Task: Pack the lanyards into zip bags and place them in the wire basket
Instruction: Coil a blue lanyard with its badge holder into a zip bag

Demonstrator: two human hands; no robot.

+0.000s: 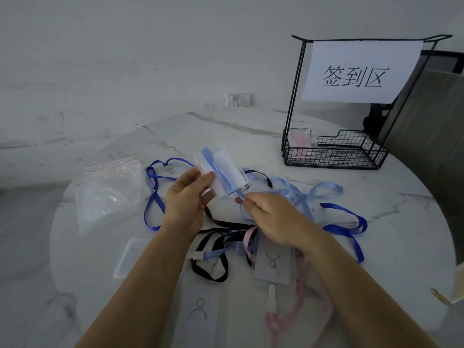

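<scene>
My left hand (pixel 187 197) grips a clear badge holder (pixel 224 173) above the table, with a light blue lanyard ribbon (pixel 296 190) wound over it. My right hand (pixel 271 217) pinches that ribbon just below the holder, and the rest trails to the right on the table. A heap of clear zip bags (pixel 110 189) lies at the left. The black wire basket (pixel 334 156) stands at the back right with a pink packed bag (pixel 301 139) inside. Dark blue (pixel 346 227), black (pixel 213 267) and pink (pixel 301 305) lanyards lie loose in front of me.
A round white marble table (pixel 251 129) holds everything. A paper sign with black characters (pixel 359 71) hangs on the basket's tall frame. Badge cards (pixel 200 310) lie near the front edge. A wall socket (pixel 238 100) sits behind the table.
</scene>
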